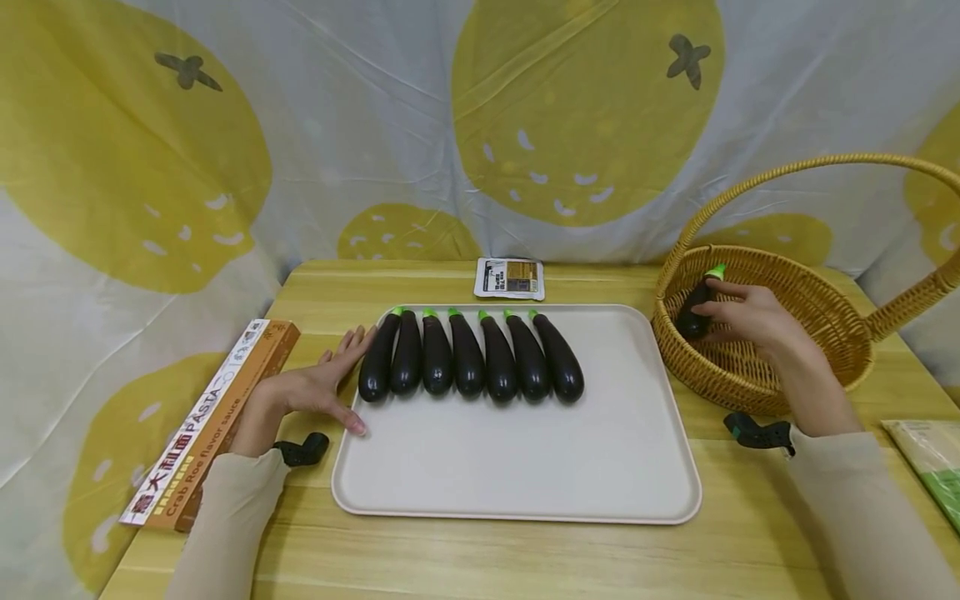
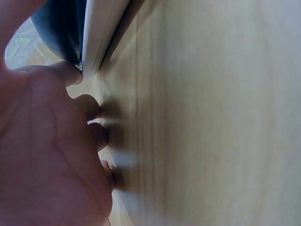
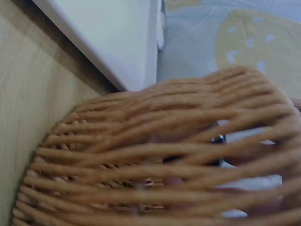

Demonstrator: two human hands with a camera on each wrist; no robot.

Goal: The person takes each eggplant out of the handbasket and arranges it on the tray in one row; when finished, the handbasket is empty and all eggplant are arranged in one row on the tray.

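Note:
Several dark eggplants (image 1: 468,354) with green stem ends lie side by side in a row along the upper left of a white tray (image 1: 637,458). At the tray's left edge is my left hand (image 1: 318,387), its fingers spread and its thumb over the rim. In the left wrist view, the fingertips of the left hand (image 2: 51,136) touch the table beside the tray wall (image 2: 101,33). Inside the wicker basket (image 1: 825,333), my right hand (image 1: 753,317) pinches another eggplant (image 1: 693,312), held tilted near the left wall. The basket weave (image 3: 141,155) mostly hides that hand in the right wrist view.
A pasta box (image 1: 217,425) lies to the left, under the left forearm. Behind the tray is a small packet (image 1: 509,278). The basket's tall arched handle (image 1: 780,171) rises at the right, and a green-and-clear packet (image 1: 930,467) sits at the right edge.

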